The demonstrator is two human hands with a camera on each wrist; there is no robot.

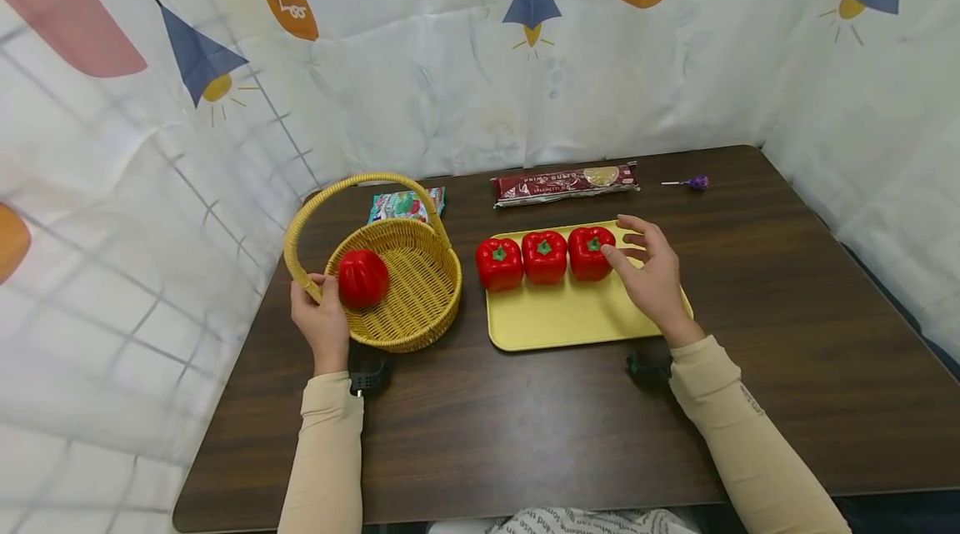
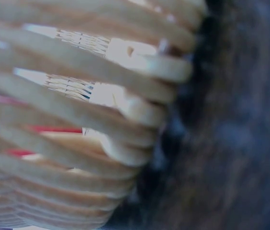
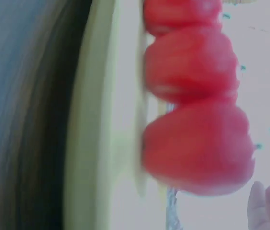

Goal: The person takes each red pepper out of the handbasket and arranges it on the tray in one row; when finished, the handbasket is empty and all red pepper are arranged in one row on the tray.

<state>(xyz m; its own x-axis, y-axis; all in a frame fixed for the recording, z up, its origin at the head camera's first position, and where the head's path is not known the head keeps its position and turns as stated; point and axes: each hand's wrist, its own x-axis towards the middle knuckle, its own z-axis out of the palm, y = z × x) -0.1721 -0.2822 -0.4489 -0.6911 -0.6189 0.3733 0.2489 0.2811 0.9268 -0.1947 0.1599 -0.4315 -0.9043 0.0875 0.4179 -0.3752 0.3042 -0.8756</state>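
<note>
My left hand (image 1: 322, 319) grips the yellow wicker basket (image 1: 405, 321) at its left rim, where the arched handle joins. One red bell pepper (image 1: 363, 278) lies inside the basket. In the left wrist view the basket's woven wall (image 2: 68, 110) fills most of the frame. Three more red bell peppers stand in a row at the back of a yellow tray (image 1: 570, 321). Beside the rightmost pepper (image 1: 591, 254) is my right hand (image 1: 648, 276), fingers spread and holding nothing. The right wrist view has its fingertips (image 3: 257, 203) apart from the nearest pepper (image 3: 197, 148).
Behind the tray lies a long red spaghetti packet (image 1: 566, 184), with a purple-wrapped lollipop (image 1: 697, 182) to its right. A colourful small packet (image 1: 405, 205) is behind the basket, partly covered by its handle. A patterned white curtain (image 1: 450, 84) encloses the dark wooden table (image 1: 510, 434).
</note>
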